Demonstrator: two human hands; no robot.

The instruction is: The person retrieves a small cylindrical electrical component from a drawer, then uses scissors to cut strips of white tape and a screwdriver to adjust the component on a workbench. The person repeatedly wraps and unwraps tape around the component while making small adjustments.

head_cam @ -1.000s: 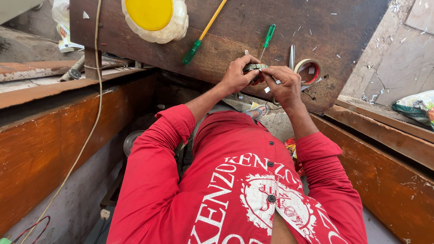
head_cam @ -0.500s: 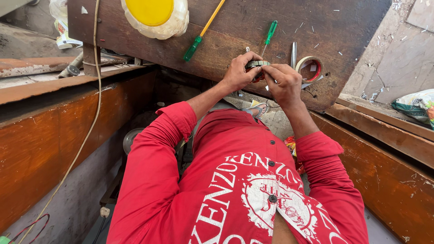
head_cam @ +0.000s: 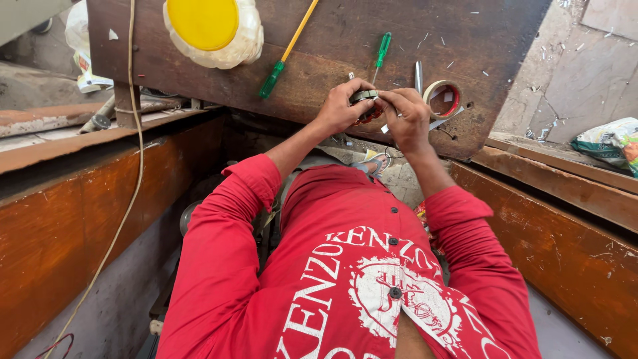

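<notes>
1. You hold a small round part (head_cam: 365,97), grey-green on top with a reddish underside, between both hands, just above the near edge of the dark wooden board (head_cam: 199,80). Your fingers cover much of it, so its exact kind cannot be told.
2. Your left hand (head_cam: 340,106) grips the part from the left, fingers curled around its side and thumb on top.
3. Your right hand (head_cam: 407,116) grips it from the right, fingers bent over the top edge. The two hands meet at the part, both clamped on it.
4. Both forearms are bare; the red sleeves (head_cam: 219,252) are pushed up to the elbows.
5. Just beyond your right hand, a roll of tape (head_cam: 442,100) lies flat on the board, with a slim metal tool (head_cam: 418,76) lying just left of it.
6. A short screwdriver with a green handle (head_cam: 381,52) lies on the board just beyond the part, its shaft pointing toward your hands.
7. A longer screwdriver with a yellow shaft and green grip (head_cam: 287,52) lies diagonally to the left of it.
8. A yellow disc in a clear wrapper (head_cam: 206,26) rests at the far left of the board.
9. A pale cord (head_cam: 135,133) hangs down past the board's left edge, along the orange wooden panel (head_cam: 80,233).
</notes>
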